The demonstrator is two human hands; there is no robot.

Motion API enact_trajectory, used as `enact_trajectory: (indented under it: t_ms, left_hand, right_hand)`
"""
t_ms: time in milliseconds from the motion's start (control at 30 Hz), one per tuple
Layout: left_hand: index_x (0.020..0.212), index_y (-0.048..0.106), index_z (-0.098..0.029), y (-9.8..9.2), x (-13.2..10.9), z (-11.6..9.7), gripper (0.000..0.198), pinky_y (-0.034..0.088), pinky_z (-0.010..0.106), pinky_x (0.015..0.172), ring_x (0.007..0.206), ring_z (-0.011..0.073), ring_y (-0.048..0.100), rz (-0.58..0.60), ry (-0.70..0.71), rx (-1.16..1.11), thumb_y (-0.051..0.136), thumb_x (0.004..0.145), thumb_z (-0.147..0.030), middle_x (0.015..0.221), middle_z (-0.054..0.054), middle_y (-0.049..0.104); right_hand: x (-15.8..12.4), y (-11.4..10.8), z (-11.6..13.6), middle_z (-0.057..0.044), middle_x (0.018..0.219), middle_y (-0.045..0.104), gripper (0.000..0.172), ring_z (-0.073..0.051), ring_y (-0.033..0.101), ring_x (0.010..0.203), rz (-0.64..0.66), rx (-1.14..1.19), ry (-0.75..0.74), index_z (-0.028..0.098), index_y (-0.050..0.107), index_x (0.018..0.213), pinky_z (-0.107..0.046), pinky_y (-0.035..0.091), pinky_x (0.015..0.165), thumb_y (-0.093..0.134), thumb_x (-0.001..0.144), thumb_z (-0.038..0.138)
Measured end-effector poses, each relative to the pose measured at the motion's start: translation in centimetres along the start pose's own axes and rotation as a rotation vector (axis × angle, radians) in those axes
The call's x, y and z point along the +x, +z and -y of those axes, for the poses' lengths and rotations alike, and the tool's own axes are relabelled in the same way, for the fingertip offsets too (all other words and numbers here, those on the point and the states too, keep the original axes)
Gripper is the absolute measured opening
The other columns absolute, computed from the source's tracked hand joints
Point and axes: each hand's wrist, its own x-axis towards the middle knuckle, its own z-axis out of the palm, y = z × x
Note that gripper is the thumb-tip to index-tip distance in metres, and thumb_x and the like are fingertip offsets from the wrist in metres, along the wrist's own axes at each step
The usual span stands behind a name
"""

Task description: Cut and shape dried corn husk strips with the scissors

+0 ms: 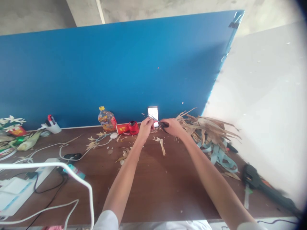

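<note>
A loop of white cable (89,191) curves across the lower left of the view, close to the camera, and the person's bare forearms run up from white sleeves (106,221) across a brown wooden table (168,195). The left hand (145,128) and right hand (173,127) are raised near the far edge of the table, close together but not clamped on each other. The right hand closes around the black handles of a pair of scissors (164,125), whose thin blades point toward the left hand. The left hand seems to pinch something small near the blade tips, though the view is too poor to be sure.

Behind the hands, a phone (153,117) stands against a blue board (107,64), with its top blurred out. To the right lies a heap of dried corn husks (206,127) tangled with pale blue-green strips (219,156), and husk scraps (124,156) litter the table.

To the left, a red paper cup (122,128) lies on its side beside a red and black roll (133,127). Its yellow print is too small to read, as is the orange label on a yellow-capped plastic bottle (106,119). Further left stand a white pen holder (54,128) and white artificial flowers (11,122). A black tool (251,178) lies at the right.
</note>
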Motion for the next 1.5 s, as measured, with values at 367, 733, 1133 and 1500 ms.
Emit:
enact_trajectory:
  t_ms: [367, 733, 1133, 1500]
  left_hand:
    - [0.076, 0.057, -0.016, 0.81, -0.10, 0.47, 0.019, 0.038, 0.018, 0.049, 0.051, 0.0062, 0.048, -0.038, -0.067, -0.111, 0.052, 0.080, -0.034, 0.060, -0.003, 0.050]
    - [0.077, 0.057, -0.016, 0.85, -0.05, 0.52, 0.016, 0.038, 0.018, 0.049, 0.051, 0.0069, 0.049, -0.011, -0.059, -0.099, 0.050, 0.079, -0.030, 0.060, -0.002, 0.051]
    - [0.077, 0.061, -0.015, 0.40, -0.05, 0.37, 0.019, 0.037, 0.019, 0.049, 0.053, 0.0073, 0.049, -0.033, -0.047, -0.093, 0.053, 0.079, -0.032, 0.063, -0.001, 0.052]
    - [0.088, 0.060, -0.014, 0.58, -0.23, 0.26, 0.027, 0.035, 0.019, 0.047, 0.052, 0.0073, 0.047, -0.126, -0.111, -0.109, 0.065, 0.074, -0.037, 0.061, -0.001, 0.054]
  right_hand:
    - [-0.06, 0.14, 0.32, -0.003, 0.085, 0.071, 0.029, -0.015, 0.057, 0.068, 0.009, 0.012, -0.015, 0.023, 0.070, 0.098, -0.023, 0.033, 0.058, 0.054, 0.074, 0.019]
    - [-0.02, 0.04, 0.05, -0.003, 0.081, 0.070, 0.029, -0.014, 0.054, 0.064, 0.022, 0.006, -0.018, 0.023, 0.071, 0.097, -0.023, 0.030, 0.056, 0.053, 0.074, 0.019]
    - [-0.07, -0.43, -0.15, -0.003, 0.077, 0.069, 0.025, -0.014, 0.051, 0.062, 0.010, 0.039, -0.060, 0.021, 0.071, 0.089, -0.023, 0.030, 0.057, 0.050, 0.077, 0.017]
    - [-0.25, -0.42, -0.23, -0.003, 0.081, 0.070, 0.029, -0.015, 0.053, 0.065, -0.026, 0.070, 0.015, 0.022, 0.070, 0.100, -0.024, 0.030, 0.058, 0.053, 0.075, 0.020]
